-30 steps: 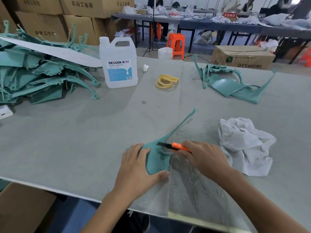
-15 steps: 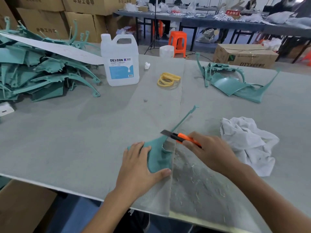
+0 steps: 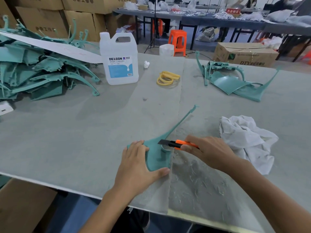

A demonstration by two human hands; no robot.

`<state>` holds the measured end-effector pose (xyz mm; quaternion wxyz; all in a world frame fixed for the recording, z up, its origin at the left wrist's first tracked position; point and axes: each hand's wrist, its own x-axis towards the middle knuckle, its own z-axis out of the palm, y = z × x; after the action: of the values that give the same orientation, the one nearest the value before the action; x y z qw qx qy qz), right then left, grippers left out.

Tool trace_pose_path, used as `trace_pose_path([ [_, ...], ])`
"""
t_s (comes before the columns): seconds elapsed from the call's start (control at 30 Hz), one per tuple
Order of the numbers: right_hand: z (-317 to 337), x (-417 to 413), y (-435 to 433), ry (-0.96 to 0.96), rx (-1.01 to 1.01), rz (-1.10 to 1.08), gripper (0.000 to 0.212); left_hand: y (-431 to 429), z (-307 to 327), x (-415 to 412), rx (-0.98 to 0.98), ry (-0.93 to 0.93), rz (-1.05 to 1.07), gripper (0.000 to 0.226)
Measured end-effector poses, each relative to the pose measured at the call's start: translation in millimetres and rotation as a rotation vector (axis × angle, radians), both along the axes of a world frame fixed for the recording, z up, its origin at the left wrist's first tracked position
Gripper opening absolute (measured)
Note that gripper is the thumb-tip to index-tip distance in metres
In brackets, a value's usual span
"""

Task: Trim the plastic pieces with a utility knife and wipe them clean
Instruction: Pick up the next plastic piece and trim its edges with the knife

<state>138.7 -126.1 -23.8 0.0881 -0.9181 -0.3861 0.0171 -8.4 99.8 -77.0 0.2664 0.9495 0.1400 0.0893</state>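
On the table, one teal piece under spread left hand, one knife within curled right hand.

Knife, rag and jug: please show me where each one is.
knife [image 3: 180,143], head view, orange handle.
rag [image 3: 247,140], head view, middle folds.
jug [image 3: 119,70], head view, blue label.

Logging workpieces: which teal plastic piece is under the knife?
The lone nearest piece, pressed by the left hand, utility knife touching it; the left pile and far-right group lie untouched.
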Motion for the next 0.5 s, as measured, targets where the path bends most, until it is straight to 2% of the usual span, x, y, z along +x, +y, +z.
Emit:
trace_pose_path([
  [0.1,-3.7,2.4,2.3,0.032,-0.061,0.034,0.05,0.3,1.3,-0.5,-0.016,0.02,-0.009,0.1],
  [0.23,-0.8,9.2,4.5,0.028,-0.101,0.044,0.059,3.6,3.4,-0.9,-0.026,0.024,-0.036,0.101],
  [0.37,-0.3,12.5,6.1,0.01,-0.131,0.044,0.055,3.9,6.1,-0.2,-0.031,0.045,-0.056,0.101],
  [0.5,-2.4,8.8,3.0,-0.016,-0.079,0.063,0.063,6.1,7.0,-0.6,-0.043,0.073,-0.079,0.107],
])
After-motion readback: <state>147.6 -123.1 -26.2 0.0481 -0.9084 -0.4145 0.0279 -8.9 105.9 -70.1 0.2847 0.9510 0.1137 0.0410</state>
